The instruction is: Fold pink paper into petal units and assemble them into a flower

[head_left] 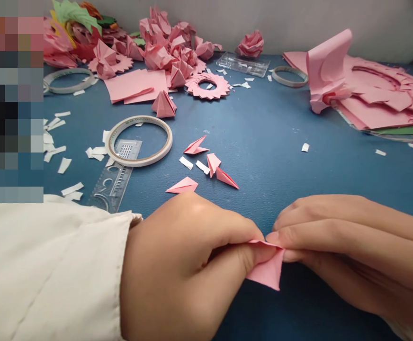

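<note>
A small piece of folded pink paper (268,274) is held between my two hands, low in the head view. My left hand (188,265) pinches its left side between thumb and forefinger. At its upper right corner, the fingertips and thumb of my right hand (348,251) are closed on the paper. One pointed corner hangs down below the fingers. Just beyond my left hand lie several small folded pink pieces (213,163), with two white paper strips (186,163) between them.
A tape roll (171,139) rests over a clear ruler (110,187) at the left. Pink folded papers (171,47) are heaped at the back, beside a pink paper ring (208,85). Large pink sheets (366,116) lie at the right. White scraps dot the blue table (263,128).
</note>
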A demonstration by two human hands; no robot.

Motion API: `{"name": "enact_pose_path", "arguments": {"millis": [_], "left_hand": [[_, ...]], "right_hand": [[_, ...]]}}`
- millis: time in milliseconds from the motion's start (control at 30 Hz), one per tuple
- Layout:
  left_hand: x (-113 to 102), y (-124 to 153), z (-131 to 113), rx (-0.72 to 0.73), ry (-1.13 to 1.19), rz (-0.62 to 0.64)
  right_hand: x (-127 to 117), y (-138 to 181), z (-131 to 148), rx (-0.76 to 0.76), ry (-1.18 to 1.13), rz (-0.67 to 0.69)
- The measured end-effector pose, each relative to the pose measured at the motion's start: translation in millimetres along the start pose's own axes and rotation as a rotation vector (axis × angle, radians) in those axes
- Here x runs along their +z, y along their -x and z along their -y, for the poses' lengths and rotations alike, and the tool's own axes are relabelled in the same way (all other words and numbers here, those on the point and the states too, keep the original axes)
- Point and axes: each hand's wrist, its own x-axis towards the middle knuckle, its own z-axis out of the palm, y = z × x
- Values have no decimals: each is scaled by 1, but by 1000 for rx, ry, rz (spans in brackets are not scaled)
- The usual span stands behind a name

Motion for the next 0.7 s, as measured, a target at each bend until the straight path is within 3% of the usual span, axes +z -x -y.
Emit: {"name": "enact_pose_path", "arguments": {"millis": [200, 400, 700], "left_hand": [[4, -5, 11, 78, 146, 15], [2, -4, 6, -11, 65, 12], [10, -7, 3, -130, 179, 28]], "right_hand": [[-15, -2, -1, -19, -11, 164], [-16, -4, -1, -2, -43, 180], [-7, -4, -6, 51, -220, 220]]}}
